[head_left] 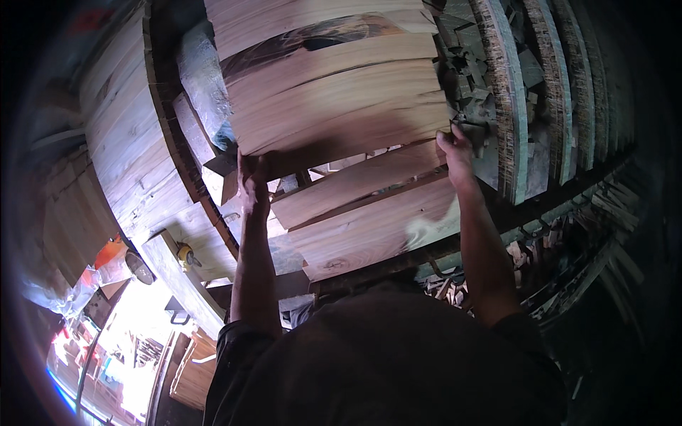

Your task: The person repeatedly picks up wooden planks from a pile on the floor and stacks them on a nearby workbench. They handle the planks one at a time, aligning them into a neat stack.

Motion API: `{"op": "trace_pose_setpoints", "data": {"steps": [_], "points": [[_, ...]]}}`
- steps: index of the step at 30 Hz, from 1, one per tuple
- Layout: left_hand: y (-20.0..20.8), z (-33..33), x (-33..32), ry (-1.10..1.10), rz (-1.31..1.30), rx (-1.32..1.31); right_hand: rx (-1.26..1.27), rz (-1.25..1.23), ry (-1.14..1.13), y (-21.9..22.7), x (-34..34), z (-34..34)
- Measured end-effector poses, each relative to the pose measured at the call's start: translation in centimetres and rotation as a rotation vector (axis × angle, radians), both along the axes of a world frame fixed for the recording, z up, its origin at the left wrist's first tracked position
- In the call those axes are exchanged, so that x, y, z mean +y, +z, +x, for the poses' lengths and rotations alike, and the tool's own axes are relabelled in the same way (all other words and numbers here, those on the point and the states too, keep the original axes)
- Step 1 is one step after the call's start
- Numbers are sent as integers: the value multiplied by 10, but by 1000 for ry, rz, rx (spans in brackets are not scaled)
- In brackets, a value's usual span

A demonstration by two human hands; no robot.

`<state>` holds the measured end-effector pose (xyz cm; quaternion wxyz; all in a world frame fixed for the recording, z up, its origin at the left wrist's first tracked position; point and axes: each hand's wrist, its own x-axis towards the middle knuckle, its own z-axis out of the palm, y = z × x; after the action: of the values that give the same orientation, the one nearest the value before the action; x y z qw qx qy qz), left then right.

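Observation:
Between my two hands is a wide wooden board (341,117), pale and grained, its near edge raised above a dark gap. My left hand (252,177) is closed on the board's left end, and my right hand (455,148) grips its right end with the thumb along the edge. Closer to me, a narrower wooden plank (362,183) lies at a slant, with another plank (383,231) beside it. Beyond the held board are more boards, including one with a dark knotty streak (334,37). The undersides of my fingers are hidden.
A large wooden panel (131,135) with a rough dark edge stretches along the left. On the right run several long strips with rough edges (508,99), with wood scraps (465,64) between them. Splintered offcuts (618,206) are heaped lower right. A small yellow object (187,255) rests at lower left.

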<state>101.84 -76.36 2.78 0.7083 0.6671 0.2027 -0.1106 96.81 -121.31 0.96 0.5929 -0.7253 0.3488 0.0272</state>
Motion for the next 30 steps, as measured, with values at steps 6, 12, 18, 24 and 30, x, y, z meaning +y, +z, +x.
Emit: {"op": "trace_pose_setpoints", "data": {"steps": [6, 12, 18, 24, 30], "points": [[6, 0, -13, -70, 14, -40, -97, 215, -114, 5, -12, -3], [7, 0, -1, -177, 64, -48, 22, 174, -51, 12, -18, 1], [26, -46, 15, -119, -143, 115, 114, -54, 239, 42, -15, -2], [-1, -116, 15, -88, -20, 342, 191, 25, 138, 34, -26, -33], [5, -53, -9, 4, -92, 212, 68, 132, 130, 9, -46, -41]]}}
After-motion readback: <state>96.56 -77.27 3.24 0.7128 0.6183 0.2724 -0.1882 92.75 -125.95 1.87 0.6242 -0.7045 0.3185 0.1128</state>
